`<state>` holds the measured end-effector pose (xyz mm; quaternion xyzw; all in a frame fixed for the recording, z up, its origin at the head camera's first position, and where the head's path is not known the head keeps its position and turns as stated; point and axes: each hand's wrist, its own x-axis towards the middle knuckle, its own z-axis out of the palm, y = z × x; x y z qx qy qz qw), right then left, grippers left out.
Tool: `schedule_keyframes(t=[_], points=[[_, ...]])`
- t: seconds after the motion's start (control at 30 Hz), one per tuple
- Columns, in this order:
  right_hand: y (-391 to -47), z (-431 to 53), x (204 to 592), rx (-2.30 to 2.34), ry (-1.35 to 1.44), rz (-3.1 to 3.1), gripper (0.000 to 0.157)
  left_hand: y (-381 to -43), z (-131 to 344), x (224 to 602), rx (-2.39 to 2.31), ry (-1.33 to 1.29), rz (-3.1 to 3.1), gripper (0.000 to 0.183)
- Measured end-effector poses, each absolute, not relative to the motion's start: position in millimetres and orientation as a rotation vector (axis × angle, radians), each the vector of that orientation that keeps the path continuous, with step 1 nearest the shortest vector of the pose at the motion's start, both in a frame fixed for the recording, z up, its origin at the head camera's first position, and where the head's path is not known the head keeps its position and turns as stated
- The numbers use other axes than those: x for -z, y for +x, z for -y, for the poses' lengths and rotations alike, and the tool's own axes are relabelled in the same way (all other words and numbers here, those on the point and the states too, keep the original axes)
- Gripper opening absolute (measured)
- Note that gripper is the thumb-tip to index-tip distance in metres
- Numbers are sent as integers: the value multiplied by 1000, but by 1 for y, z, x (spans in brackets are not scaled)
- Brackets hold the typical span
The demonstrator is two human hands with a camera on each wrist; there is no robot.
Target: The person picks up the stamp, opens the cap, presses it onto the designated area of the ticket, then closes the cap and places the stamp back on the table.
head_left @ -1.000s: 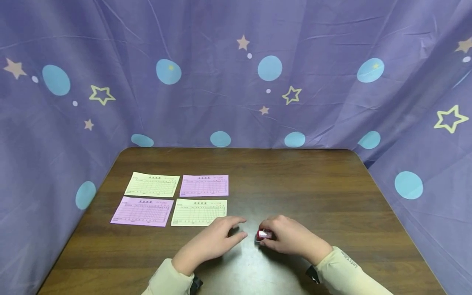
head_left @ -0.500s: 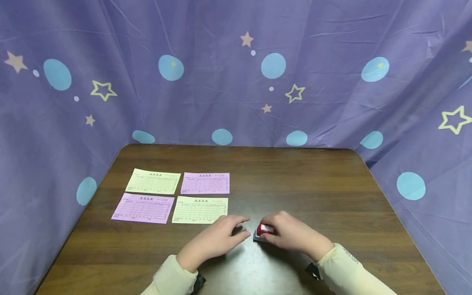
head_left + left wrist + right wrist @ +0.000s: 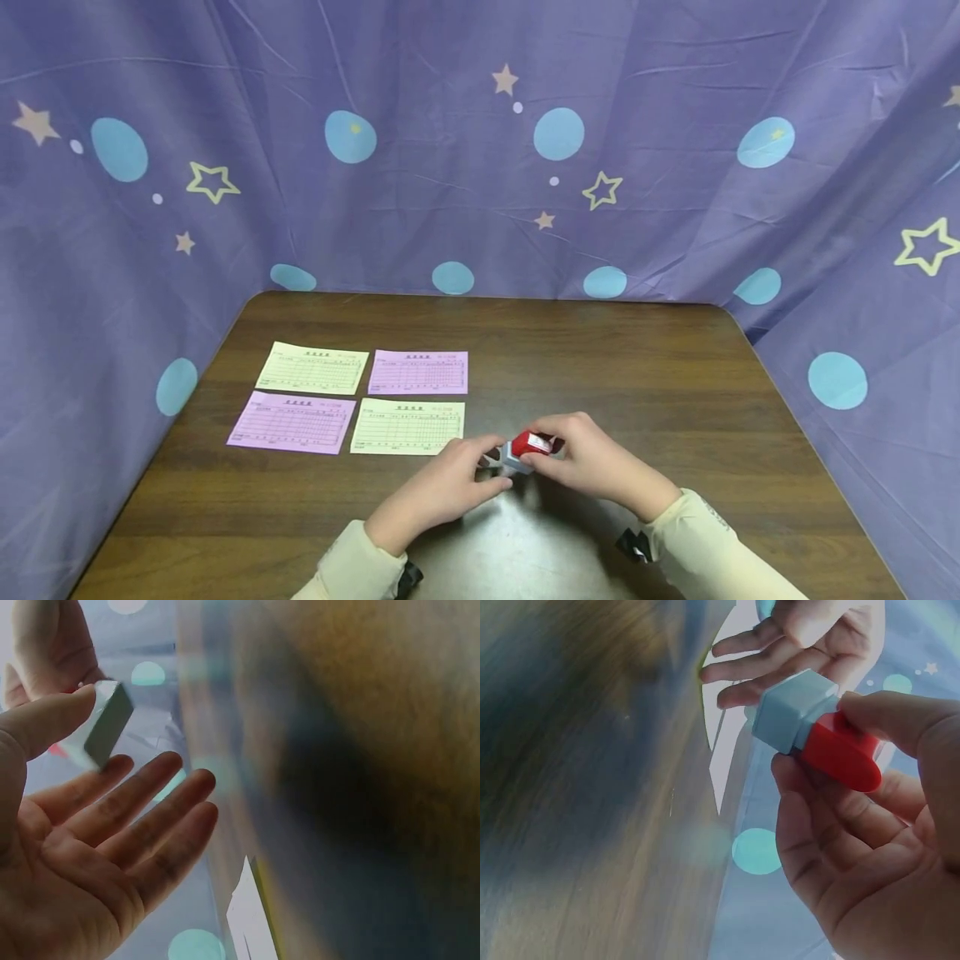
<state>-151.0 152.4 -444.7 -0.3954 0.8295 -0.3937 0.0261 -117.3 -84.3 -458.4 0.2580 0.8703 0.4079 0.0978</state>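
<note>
Head view, near edge first: pale left sleeve (image 3: 356, 567) and pale right sleeve (image 3: 712, 554) are crossing the bottom of the frame, a black strap (image 3: 636, 546) showing by the right cuff.

Just past the cuffs: left hand (image 3: 442, 487) is grasping nothing, its fingers and thumb standing apart around the stamp's end. Whether they are touching it, cannot tell. Right hand (image 3: 588, 454) is pinching a red hand stamp (image 3: 534, 442) between thumb and fingers, holding it tilted, clear of the tabletop, between the hands. Right wrist view: what looks like its pale grey cap (image 3: 791, 716) is facing the left hand.

Risks, my reading: the right pinch seems to be carrying all the weight. Were that thumb slackening, the smooth body could be rolling out and dropping; a bump from the left fingertips could be twisting it loose too. How firmly the cap is sitting is not showing; a loose one could be falling off alone.

Farther left: near yellow-green form (image 3: 408, 427) is lying beside the left knuckles, where a stray nudge could be skewing it. Near purple form (image 3: 292, 423) is lying next to it; far yellow-green form (image 3: 312, 368) and far purple form (image 3: 418, 372) are lying behind.

Beyond: wooden table (image 3: 637, 358) is ending at a star-patterned purple curtain (image 3: 450, 183)
</note>
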Motion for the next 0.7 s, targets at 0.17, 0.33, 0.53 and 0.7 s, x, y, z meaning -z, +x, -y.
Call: schedule_keyframes(t=[0.17,0.33,0.53,0.7], points=[[-150,-150,440,1296,-1190,-2511,13,-117,81,459,-1285,724,-2580,15],[-148,-150,438,1358,-1167,-2486,12,-118,80,458,-1343,713,-2585,13],[-149,-150,440,1385,-1156,-2496,13,-119,80,458,-1383,706,-2576,12],[-150,-150,440,1402,-1198,-2506,14,-118,80,458,-1394,719,-2614,12]])
